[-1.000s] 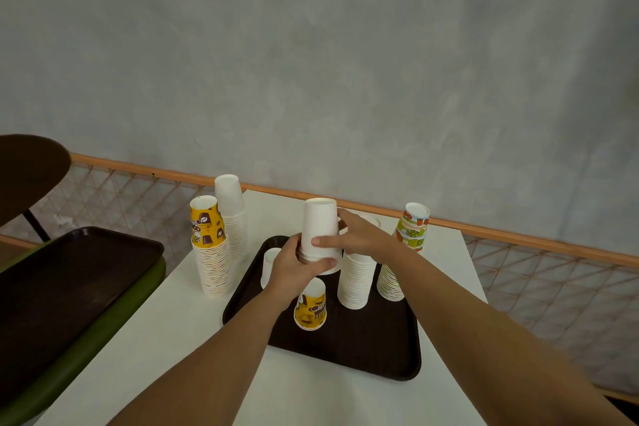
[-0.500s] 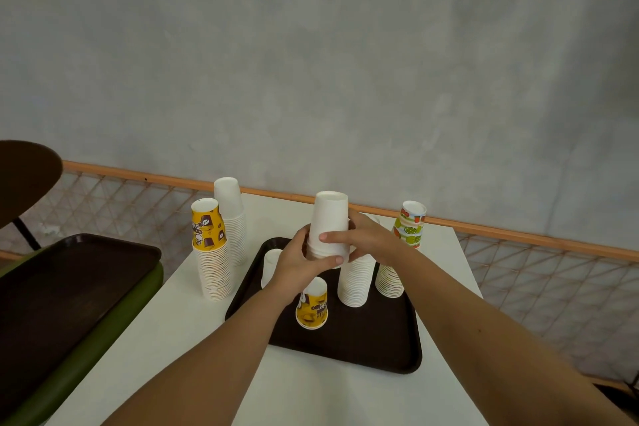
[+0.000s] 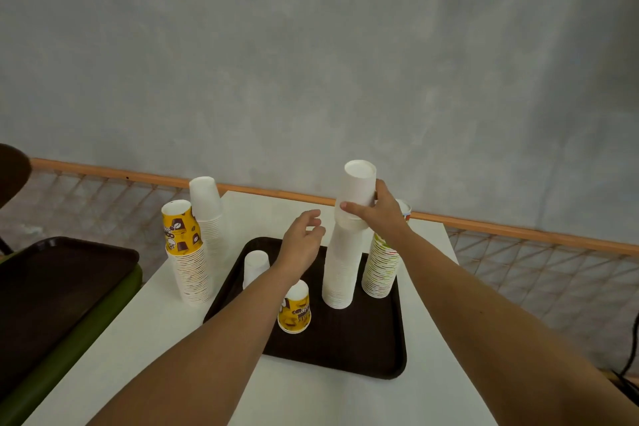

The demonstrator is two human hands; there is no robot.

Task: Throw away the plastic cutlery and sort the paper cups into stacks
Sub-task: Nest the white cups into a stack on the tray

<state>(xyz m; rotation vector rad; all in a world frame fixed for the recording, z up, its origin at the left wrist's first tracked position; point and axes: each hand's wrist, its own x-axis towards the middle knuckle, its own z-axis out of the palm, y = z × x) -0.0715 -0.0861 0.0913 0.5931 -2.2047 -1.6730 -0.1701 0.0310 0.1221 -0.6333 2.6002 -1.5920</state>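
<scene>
My right hand (image 3: 378, 214) grips a small bundle of upside-down white cups (image 3: 358, 192) on top of the tall white stack (image 3: 340, 270) standing on the dark tray (image 3: 345, 346). My left hand (image 3: 301, 242) hovers open just left of that stack, holding nothing. On the tray also stand a green-printed stack (image 3: 380, 270), a single yellow cup (image 3: 294, 309) and a short white cup (image 3: 256, 264). Left of the tray, on the white table (image 3: 138, 356), stand a yellow-topped stack (image 3: 186, 252) and a white stack (image 3: 207, 211). No cutlery is in view.
A second dark tray (image 3: 52, 290) lies on a green seat at the left. An orange rail with netting (image 3: 518, 235) runs behind the table below a grey wall. A black cable (image 3: 629, 356) hangs at the right edge.
The white bundle that both hands held has moved right onto the tall white stack. My left hand has let go and opened; my right hand still grips it.
</scene>
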